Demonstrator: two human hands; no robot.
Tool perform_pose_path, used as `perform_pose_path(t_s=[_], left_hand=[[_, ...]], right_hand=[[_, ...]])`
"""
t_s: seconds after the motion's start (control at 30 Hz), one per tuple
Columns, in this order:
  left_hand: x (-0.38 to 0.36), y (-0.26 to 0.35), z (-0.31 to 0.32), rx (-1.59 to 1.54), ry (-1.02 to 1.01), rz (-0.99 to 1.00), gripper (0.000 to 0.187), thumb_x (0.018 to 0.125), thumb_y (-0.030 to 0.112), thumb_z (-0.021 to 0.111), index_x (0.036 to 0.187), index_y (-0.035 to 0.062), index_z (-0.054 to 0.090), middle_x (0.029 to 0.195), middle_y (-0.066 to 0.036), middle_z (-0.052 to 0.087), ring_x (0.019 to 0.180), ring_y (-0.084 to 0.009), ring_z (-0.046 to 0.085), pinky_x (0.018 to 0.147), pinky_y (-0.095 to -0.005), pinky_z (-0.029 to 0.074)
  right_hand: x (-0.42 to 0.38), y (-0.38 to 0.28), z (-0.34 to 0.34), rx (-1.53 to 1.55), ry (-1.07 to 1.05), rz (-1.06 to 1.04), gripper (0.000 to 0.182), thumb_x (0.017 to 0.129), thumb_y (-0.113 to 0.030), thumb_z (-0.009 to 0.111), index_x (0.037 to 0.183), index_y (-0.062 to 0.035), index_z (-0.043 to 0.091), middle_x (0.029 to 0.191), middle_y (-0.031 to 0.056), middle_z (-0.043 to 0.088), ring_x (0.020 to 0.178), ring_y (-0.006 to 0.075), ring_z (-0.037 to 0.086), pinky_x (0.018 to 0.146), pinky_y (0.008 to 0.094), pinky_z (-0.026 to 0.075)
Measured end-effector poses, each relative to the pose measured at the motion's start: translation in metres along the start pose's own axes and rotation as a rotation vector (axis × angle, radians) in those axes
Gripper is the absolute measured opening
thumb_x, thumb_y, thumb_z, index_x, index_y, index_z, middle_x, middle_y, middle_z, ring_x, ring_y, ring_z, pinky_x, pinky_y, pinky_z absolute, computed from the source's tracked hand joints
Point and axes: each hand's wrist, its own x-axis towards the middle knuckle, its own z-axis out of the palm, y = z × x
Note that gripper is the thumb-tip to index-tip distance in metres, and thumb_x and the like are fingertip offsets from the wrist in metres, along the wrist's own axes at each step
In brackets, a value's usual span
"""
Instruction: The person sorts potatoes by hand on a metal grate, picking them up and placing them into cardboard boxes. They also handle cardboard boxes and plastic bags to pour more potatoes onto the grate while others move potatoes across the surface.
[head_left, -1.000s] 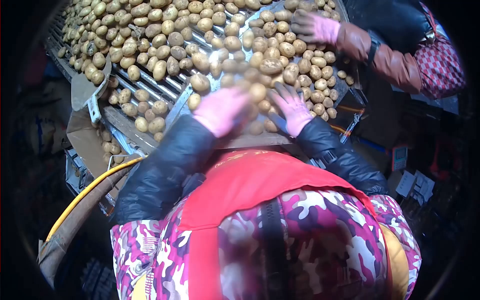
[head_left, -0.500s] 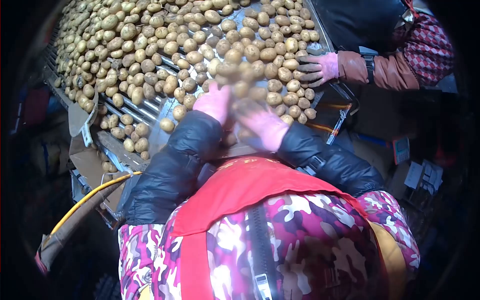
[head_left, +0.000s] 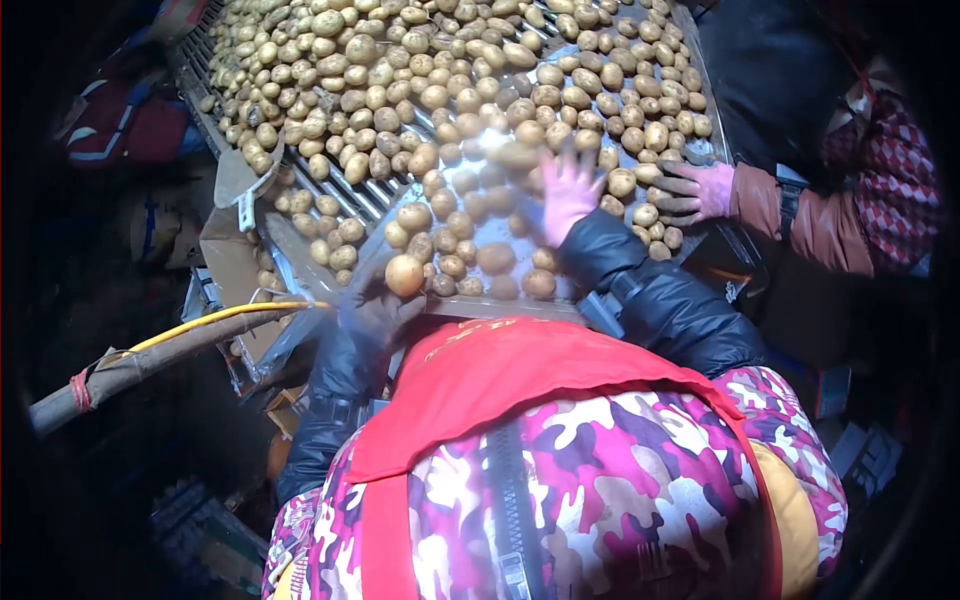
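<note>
The left hand [head_left: 375, 305], in a dark glove, is gripping one potato [head_left: 404, 274] at the near-left edge of the sorting table [head_left: 470, 300]. The right hand [head_left: 566, 192], pink-gloved with fingers spread loose, is resting on the potato heap [head_left: 450, 80] farther up. A co-worker's hand [head_left: 695, 192] is touching potatoes at the table's right edge.

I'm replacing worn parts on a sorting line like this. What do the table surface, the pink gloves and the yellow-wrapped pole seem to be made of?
Table surface: looks like bare sheet metal, grey with a dull glare; farther up it turns to parallel metal bars.
Right hand: pink glove, matte, probably rubber or coated fabric; too blurred to settle.
Pole: rough brown, likely wood, with a glossy yellow hose or cable, probably plastic, running along it.
</note>
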Motion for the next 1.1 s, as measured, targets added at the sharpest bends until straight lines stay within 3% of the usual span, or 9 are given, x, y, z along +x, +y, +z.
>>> perform_pose_path(t_s=[0.07, 0.27, 0.4, 0.5, 0.57, 0.73, 0.93, 1.03, 1.1], left_hand=[[-0.003, -0.001, -0.017, -0.361, 0.027, -0.143, 0.054, 0.109, 0.044, 0.052, 0.144, 0.0036, 0.052, 0.142, -0.022, 0.059, 0.131, -0.044, 0.061, 0.098, -0.0562, 0.061], [0.005, -0.014, -0.019, -0.341, 0.323, -0.204, 0.041, 0.105, 0.038, 0.062, 0.133, 0.0084, 0.059, 0.125, -0.016, 0.064, 0.123, -0.0399, 0.063, 0.09, -0.0541, 0.062], [0.024, -0.016, -0.014, -0.077, 0.259, -0.069, 0.036, 0.105, 0.033, 0.063, 0.13, 0.0076, 0.061, 0.117, -0.014, 0.065, 0.113, -0.0353, 0.067, 0.09, -0.0512, 0.061], [0.05, -0.004, -0.023, -0.151, 0.259, -0.209, 0.037, 0.106, 0.033, 0.062, 0.131, 0.0064, 0.061, 0.112, -0.012, 0.066, 0.106, -0.0323, 0.07, 0.088, -0.0479, 0.062], [0.051, 0.001, 0.007, 0.063, 0.238, -0.138, 0.039, 0.108, 0.033, 0.059, 0.128, -0.0008, 0.061, 0.107, -0.014, 0.069, 0.098, -0.0309, 0.072, 0.08, -0.0443, 0.063], [0.061, 0.018, 0.023, 0.101, 0.287, -0.198, 0.046, 0.11, 0.033, 0.053, 0.128, -0.0083, 0.059, 0.113, -0.02, 0.07, 0.101, -0.0327, 0.073, 0.079, -0.0418, 0.062], [0.063, 0.014, 0.001, -0.157, 0.177, -0.137, 0.055, 0.11, 0.033, 0.05, 0.152, -0.0031, 0.044, 0.145, -0.026, 0.058, 0.123, -0.0383, 0.067, 0.092, -0.0465, 0.061], [0.058, 0.013, 0.001, 0.425, -0.041, 0.053, 0.051, 0.112, 0.028, 0.045, 0.155, -0.0002, 0.041, 0.147, -0.025, 0.056, 0.128, -0.0373, 0.064, 0.096, -0.0449, 0.061], [0.064, 0.01, -0.015, 0.217, -0.195, 0.168, 0.047, 0.111, 0.011, 0.049, 0.156, 0.001, 0.039, 0.148, -0.022, 0.055, 0.128, -0.0356, 0.064, 0.096, -0.0408, 0.063]], right_hand=[[-0.012, -0.034, -0.036, -0.018, -0.423, -0.279, 0.077, 0.1, -0.058, 0.055, 0.161, -0.014, 0.037, 0.171, 0.0241, 0.024, 0.161, 0.0465, 0.012, 0.119, 0.0779, 0.015], [-0.039, 0.003, -0.023, 0.102, -0.251, -0.863, 0.059, 0.091, -0.04, 0.069, 0.146, -0.0192, 0.057, 0.164, 0.015, 0.04, 0.156, 0.0443, 0.026, 0.121, 0.0707, 0.025], [-0.019, 0.039, -0.048, 0.172, -0.297, -0.679, 0.058, 0.09, -0.037, 0.071, 0.143, -0.0151, 0.06, 0.152, 0.0154, 0.053, 0.146, 0.0367, 0.044, 0.117, 0.0569, 0.036], [0.036, 0.037, -0.069, 0.464, -0.432, -0.165, 0.055, 0.09, -0.036, 0.071, 0.139, -0.0142, 0.063, 0.149, 0.0163, 0.056, 0.139, 0.0383, 0.05, 0.115, 0.0513, 0.039], [0.054, 0.034, -0.049, 0.232, 0.135, -0.284, 0.052, 0.091, -0.036, 0.07, 0.138, -0.0127, 0.065, 0.146, 0.017, 0.059, 0.134, 0.0393, 0.053, 0.114, 0.0475, 0.042], [0.071, -0.01, -0.024, -0.044, -0.114, -0.243, 0.063, 0.095, -0.028, 0.061, 0.156, -0.0231, 0.048, 0.168, 0.0186, 0.033, 0.155, 0.0407, 0.03, 0.125, 0.0679, 0.018], [0.031, -0.004, -0.027, 0.009, 0.001, -0.499, 0.046, 0.091, -0.023, 0.065, 0.137, -0.0191, 0.062, 0.152, 0.0157, 0.051, 0.148, 0.0397, 0.04, 0.12, 0.069, 0.025], [0.033, -0.013, -0.031, -0.079, -0.031, -0.472, 0.05, 0.093, -0.031, 0.068, 0.141, -0.0213, 0.06, 0.155, 0.0143, 0.05, 0.147, 0.0399, 0.041, 0.119, 0.0695, 0.027], [0.036, -0.018, -0.024, -0.171, 0.033, -0.569, 0.043, 0.089, -0.025, 0.067, 0.13, -0.0157, 0.063, 0.149, 0.014, 0.053, 0.146, 0.0386, 0.043, 0.116, 0.0683, 0.03]])
